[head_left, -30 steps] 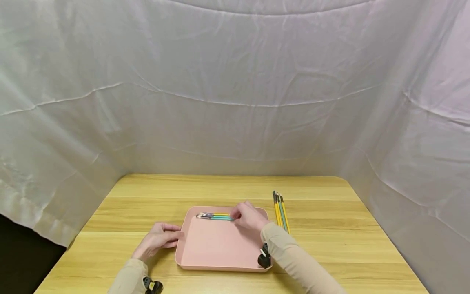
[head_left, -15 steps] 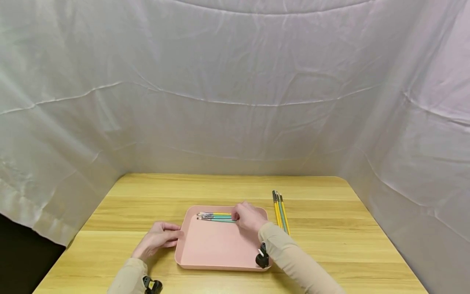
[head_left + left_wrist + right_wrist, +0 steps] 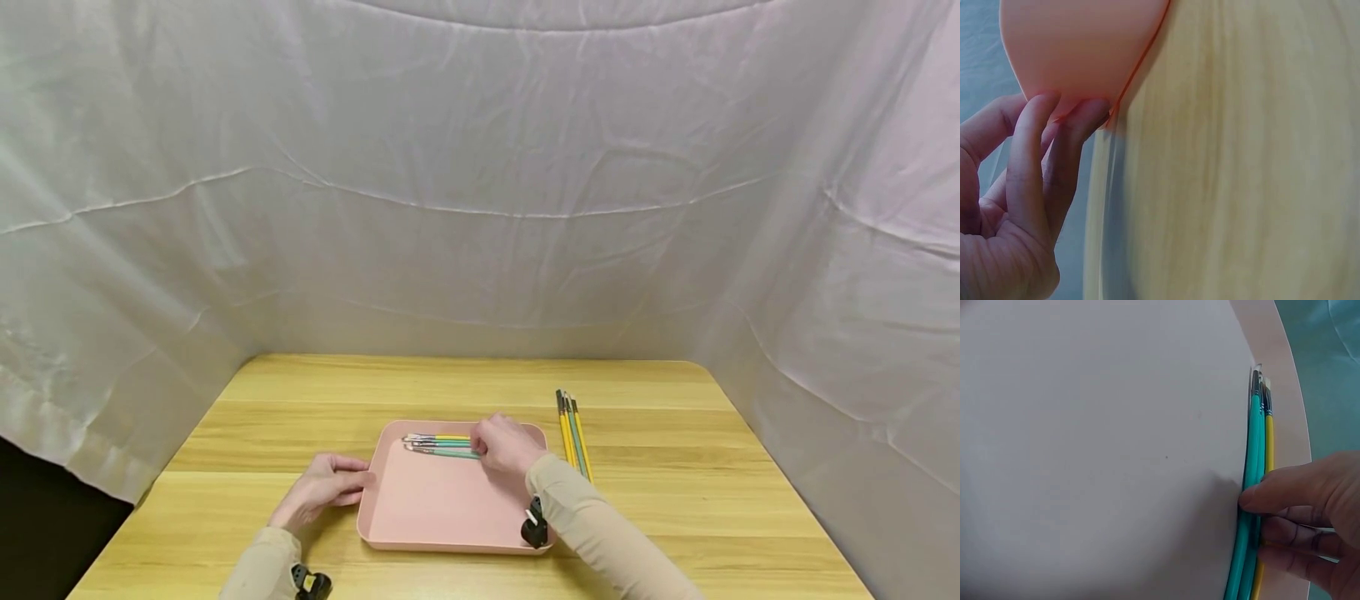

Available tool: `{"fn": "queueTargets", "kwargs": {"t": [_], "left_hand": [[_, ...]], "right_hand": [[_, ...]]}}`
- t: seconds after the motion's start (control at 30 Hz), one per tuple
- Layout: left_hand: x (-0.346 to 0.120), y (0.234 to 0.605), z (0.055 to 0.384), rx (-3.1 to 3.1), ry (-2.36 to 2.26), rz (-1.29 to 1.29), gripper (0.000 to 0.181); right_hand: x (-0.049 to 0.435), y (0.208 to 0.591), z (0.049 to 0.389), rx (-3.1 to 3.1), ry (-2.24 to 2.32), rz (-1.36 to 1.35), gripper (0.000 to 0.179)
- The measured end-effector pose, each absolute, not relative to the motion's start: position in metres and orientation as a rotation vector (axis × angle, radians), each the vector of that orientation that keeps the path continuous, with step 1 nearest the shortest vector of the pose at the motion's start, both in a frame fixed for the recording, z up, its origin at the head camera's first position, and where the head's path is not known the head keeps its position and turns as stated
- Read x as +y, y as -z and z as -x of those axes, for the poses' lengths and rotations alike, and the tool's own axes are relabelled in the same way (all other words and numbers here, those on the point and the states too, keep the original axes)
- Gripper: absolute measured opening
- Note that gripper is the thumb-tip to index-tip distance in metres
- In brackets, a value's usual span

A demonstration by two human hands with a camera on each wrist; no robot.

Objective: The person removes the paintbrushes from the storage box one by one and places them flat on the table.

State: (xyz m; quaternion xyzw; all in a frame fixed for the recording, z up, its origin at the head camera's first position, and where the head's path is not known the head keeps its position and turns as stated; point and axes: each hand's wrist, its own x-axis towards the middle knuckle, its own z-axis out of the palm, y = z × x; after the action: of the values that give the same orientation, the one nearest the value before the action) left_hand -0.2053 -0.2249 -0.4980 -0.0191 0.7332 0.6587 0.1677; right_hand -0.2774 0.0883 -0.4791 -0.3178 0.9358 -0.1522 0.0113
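A pink tray (image 3: 442,512) lies on the wooden table, and several teal and yellow paintbrushes (image 3: 446,444) lie along its far wall, bristles to the left. My right hand (image 3: 508,443) reaches over them. In the right wrist view its thumb and fingers pinch the outermost teal paintbrush (image 3: 1252,444), while other fingertips rest by the yellow paintbrush (image 3: 1269,444). The brush ends beyond this hand are hidden in the head view. At the tray's left side, my left hand (image 3: 322,487) holds the wall; the left wrist view shows its fingertips on the tray wall (image 3: 1079,50).
Several more paintbrushes (image 3: 573,437), yellow and teal, lie on the table (image 3: 697,500) right of the tray, bristles pointing away; my right forearm covers their near ends. Grey cloth (image 3: 480,275) hangs behind the table and at both sides.
The nearest teal paintbrush has shifted slightly toward me, apart from the others at its bristle end. My right hand has barely moved; my left hand stays at the tray.
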Motion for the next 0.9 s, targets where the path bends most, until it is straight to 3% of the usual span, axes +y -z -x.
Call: {"fn": "queueTargets", "kwargs": {"t": [0.33, 0.9], "left_hand": [[-0.225, 0.498, 0.205, 2.086, -1.874, 0.057, 0.042], [-0.224, 0.496, 0.204, 2.059, -1.899, 0.054, 0.044]], "right_hand": [[0.092, 0.476, 0.276, 2.879, 0.493, 0.939, 0.018], [0.101, 0.475, 0.278, 2.726, 0.686, 1.079, 0.015]]}}
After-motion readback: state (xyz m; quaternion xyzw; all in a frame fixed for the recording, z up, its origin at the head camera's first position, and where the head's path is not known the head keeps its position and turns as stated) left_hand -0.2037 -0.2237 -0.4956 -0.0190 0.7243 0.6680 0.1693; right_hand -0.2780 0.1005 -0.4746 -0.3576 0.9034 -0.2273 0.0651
